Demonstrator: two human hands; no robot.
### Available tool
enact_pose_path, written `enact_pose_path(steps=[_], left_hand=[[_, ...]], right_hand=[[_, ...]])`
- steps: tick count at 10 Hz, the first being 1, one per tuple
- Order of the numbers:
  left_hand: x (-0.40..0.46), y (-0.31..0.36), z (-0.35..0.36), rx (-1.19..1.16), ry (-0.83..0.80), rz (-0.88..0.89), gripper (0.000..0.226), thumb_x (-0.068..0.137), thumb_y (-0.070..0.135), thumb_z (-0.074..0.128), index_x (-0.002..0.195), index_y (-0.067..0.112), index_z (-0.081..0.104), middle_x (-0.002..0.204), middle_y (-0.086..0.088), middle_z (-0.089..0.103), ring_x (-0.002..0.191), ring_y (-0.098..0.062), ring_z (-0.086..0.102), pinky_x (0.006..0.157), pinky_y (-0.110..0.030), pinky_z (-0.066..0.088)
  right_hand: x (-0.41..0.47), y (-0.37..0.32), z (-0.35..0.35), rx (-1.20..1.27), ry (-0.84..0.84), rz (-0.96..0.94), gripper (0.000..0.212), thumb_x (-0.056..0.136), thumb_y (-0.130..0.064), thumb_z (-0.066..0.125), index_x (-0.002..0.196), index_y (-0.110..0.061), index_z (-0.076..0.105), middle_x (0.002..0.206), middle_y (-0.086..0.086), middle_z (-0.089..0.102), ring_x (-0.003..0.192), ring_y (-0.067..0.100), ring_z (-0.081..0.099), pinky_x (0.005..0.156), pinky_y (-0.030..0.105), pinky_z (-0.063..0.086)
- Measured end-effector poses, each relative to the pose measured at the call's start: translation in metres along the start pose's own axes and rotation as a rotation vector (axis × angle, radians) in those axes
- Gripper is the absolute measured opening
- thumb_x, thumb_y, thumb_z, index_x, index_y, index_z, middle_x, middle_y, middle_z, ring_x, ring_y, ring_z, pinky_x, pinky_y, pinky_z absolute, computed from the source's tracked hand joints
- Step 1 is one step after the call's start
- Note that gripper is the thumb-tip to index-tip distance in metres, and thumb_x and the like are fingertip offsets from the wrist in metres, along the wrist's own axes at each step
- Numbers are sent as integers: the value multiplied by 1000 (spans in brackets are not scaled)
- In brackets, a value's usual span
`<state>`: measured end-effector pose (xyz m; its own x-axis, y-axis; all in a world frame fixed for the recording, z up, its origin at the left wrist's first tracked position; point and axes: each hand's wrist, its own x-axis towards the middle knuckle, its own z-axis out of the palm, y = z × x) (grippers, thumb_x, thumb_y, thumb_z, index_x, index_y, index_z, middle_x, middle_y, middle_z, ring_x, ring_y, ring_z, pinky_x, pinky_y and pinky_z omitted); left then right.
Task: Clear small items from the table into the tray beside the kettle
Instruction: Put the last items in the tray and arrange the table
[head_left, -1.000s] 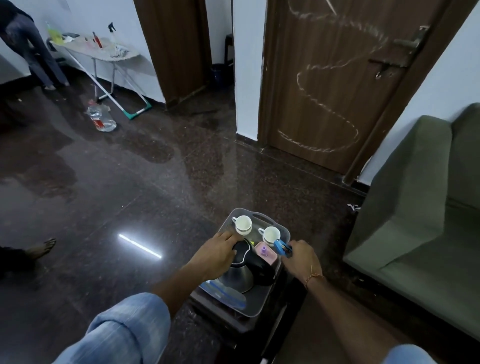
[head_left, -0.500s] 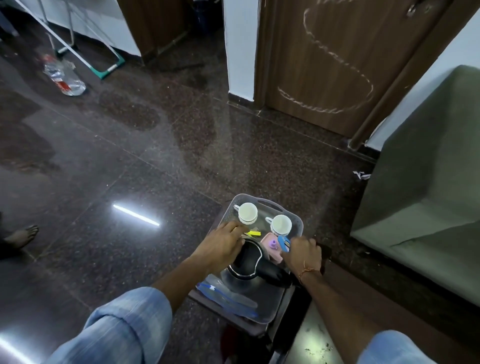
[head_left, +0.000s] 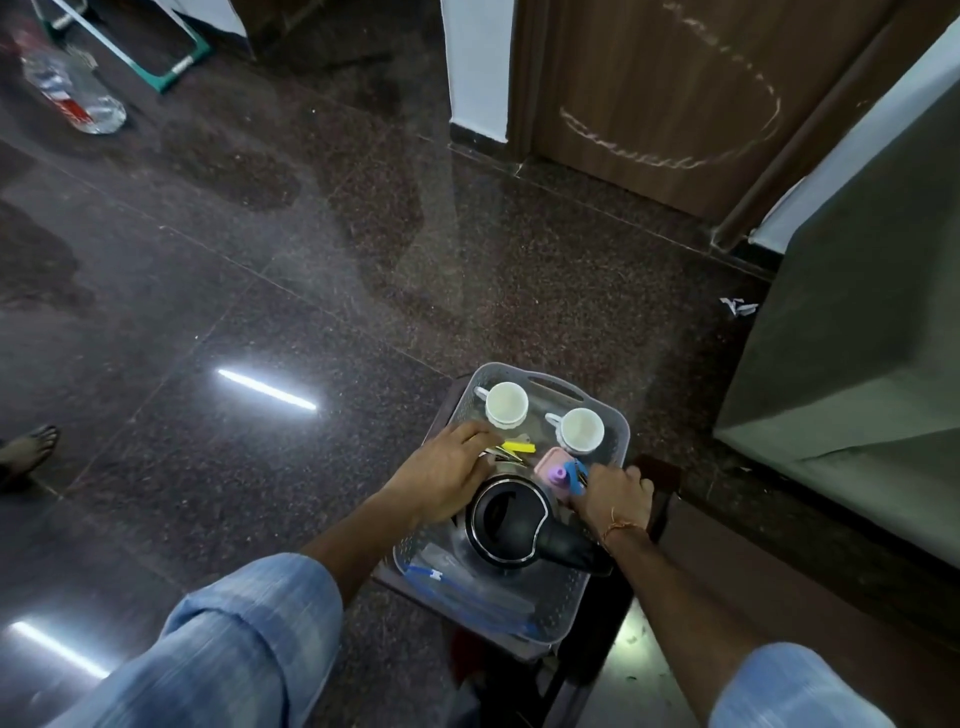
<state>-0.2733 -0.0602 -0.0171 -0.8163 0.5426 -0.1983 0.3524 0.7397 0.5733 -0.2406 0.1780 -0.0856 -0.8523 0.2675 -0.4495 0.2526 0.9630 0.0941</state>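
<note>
A grey perforated tray (head_left: 615, 423) rests on a small dark table (head_left: 662, 467). In it stand a black-lidded steel kettle (head_left: 511, 525) and two white cups (head_left: 506, 402) (head_left: 582, 428). Between them lie a yellow clip (head_left: 519, 447), a pink box (head_left: 550, 462), a small purple piece (head_left: 557, 473) and a blue item (head_left: 575, 475). My left hand (head_left: 441, 475) lies over the tray's left rim, fingers stretched out to the yellow clip. My right hand (head_left: 613, 493) is at the right rim, fingers curled on the blue item.
A blue-and-clear packet (head_left: 467, 582) lies in the tray's near end. A green sofa (head_left: 857, 364) stands close on the right, with a wooden door (head_left: 675, 78) behind. A plastic bottle (head_left: 72, 93) lies on the dark floor far left. Another person's foot (head_left: 26, 447) shows at the left edge.
The camera has tilted down and moved closer over the tray. My left hand has slid off the kettle lid toward the yellow clip. My right hand stays by the blue item.
</note>
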Motion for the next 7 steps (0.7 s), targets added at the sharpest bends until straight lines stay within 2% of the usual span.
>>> enact_pose_path(steps=[1,2,4,6,7], left_hand=[[0,-4,3,-12,-9,-9,35,101,24,45,134,14,53,138,-4,50,128,-22,47,110,-38,36],[-1,-6,5,-21,-8,-23,36,101,25,44,134,14,53,139,-3,50,128,-21,46,110,-39,37],[-5,2,2,4,-23,-29,37,101,21,44,137,15,50,140,-3,49,128,-22,45,110,-39,37],[-9,18,-11,1,14,14,36,100,16,44,136,17,50,136,-4,51,126,-22,47,106,-39,40],[-13,29,-21,2,46,11,37,100,13,44,136,13,51,136,-7,52,124,-26,49,103,-43,42]], right_hand=[[1,2,1,18,-14,4,60,81,-74,45,102,-21,65,108,6,68,105,26,53,83,36,39],[0,5,-1,21,-9,-11,64,76,-78,47,102,-22,64,107,5,67,104,26,53,82,36,39],[-10,6,-13,18,43,-23,68,76,-78,48,104,-17,63,106,8,67,105,28,53,83,36,41],[-29,22,-36,64,53,-9,58,76,-66,61,108,-17,62,111,6,67,109,26,52,85,36,42],[-44,33,-44,89,106,-3,50,81,-60,58,109,-18,62,113,5,66,110,27,51,88,37,42]])
